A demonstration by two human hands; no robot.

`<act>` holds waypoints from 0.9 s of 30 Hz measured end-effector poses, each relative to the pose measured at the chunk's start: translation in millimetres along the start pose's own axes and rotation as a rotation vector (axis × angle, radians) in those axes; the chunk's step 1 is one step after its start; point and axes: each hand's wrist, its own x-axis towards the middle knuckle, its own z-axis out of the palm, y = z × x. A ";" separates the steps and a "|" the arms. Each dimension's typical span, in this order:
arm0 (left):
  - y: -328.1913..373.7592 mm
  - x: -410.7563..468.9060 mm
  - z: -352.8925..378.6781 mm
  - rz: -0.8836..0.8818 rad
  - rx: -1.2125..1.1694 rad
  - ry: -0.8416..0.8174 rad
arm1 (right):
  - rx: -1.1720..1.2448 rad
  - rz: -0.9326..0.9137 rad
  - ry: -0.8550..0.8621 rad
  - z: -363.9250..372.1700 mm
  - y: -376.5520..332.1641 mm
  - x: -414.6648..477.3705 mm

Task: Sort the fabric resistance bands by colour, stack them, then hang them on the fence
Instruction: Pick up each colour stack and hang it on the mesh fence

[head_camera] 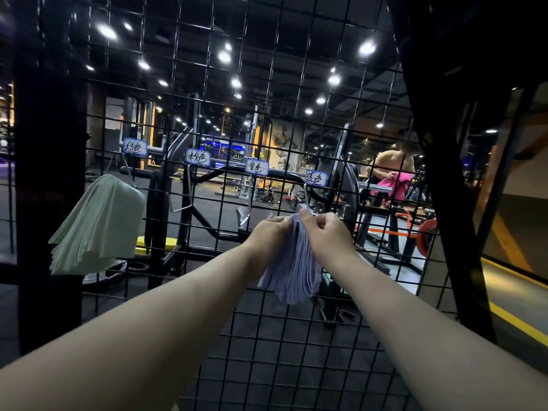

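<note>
Both my hands hold up a stack of pale purple-blue fabric bands (292,271) against the black wire fence (267,336). My left hand (267,235) grips the top of the stack from the left, and my right hand (323,232) pinches its top edge from the right, just below the metal hook (307,194) under the right-most label (316,178). The bands hang down below my hands. A stack of pale green bands (98,226) hangs on the fence at the far left under its own label (135,147).
Two more handwritten labels (198,157) (256,167) sit on the fence with bare hooks (184,203) below them. Behind the mesh are gym machines, a red weight plate (428,234) and a person holding pink cloth (391,185). A thick black post (47,203) stands left.
</note>
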 end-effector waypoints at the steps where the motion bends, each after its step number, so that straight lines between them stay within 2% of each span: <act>1: -1.9 0.4 0.7 0.001 -0.008 0.022 | 0.010 0.003 -0.002 1.1 0.5 -0.6; 5: -18.1 0.9 3.3 0.045 -0.012 0.114 | 0.039 0.000 -0.012 8.9 9.7 -5.2; 9: -35.2 -11.9 8.0 0.147 0.108 0.230 | 0.053 -0.034 -0.006 15.7 21.2 -17.3; 12: -38.5 -22.9 10.3 0.182 0.090 0.261 | 0.062 -0.025 -0.038 21.1 27.8 -31.1; 22: -63.2 -36.3 -3.4 0.138 0.315 0.114 | -0.036 0.014 -0.135 23.8 44.3 -56.8; 27: -79.0 -48.7 -17.5 0.031 0.613 0.043 | -0.156 0.032 -0.208 27.4 55.7 -78.5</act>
